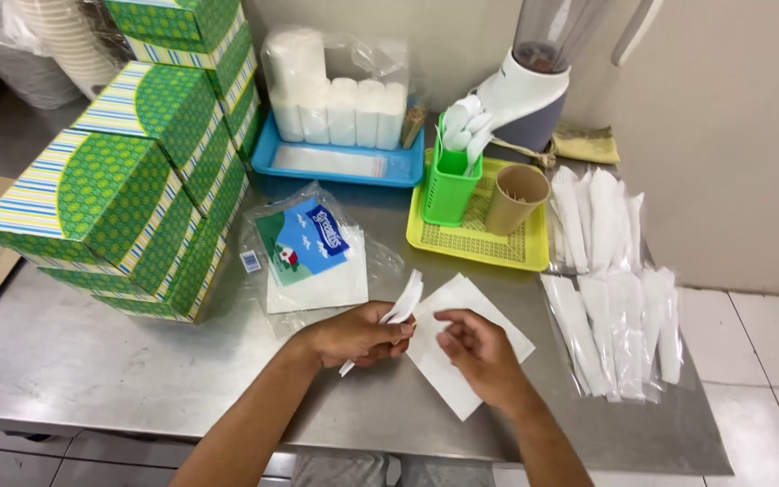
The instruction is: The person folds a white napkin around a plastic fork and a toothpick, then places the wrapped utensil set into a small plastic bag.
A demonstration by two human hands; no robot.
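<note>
White plastic cutlery (400,307), what looks like a fork and a spoon held together, sits in the left hand (358,335), whose grip is clamped around the handles with thumb and fingers pressed together. The long axis of the cutlery runs on a slant, heads up and to the right near the top corner of a white paper napkin (462,347), handle tips poking out below the fist toward the person. The napkin lies flat on the steel counter (92,361), turned like a diamond, and it lies just to the right of the cutlery, partly under the right hand (478,353). That hand is the nearer one to the napkin; its fingers curl with thumb and fingertips close together over the napkin's middle, and whether they pinch the paper or only rest on it cannot be told. The two hands are just beside each other, the cutlery heads between them. Further right lie clear sleeves of already wrapped cutlery (619,334). Behind stand a yellow tray (480,243) carrying a green cutlery holder (451,185) and a brown paper cup (514,200), an opened napkin pack (313,257), and stacked green patterned boxes (128,198) on the left.
</note>
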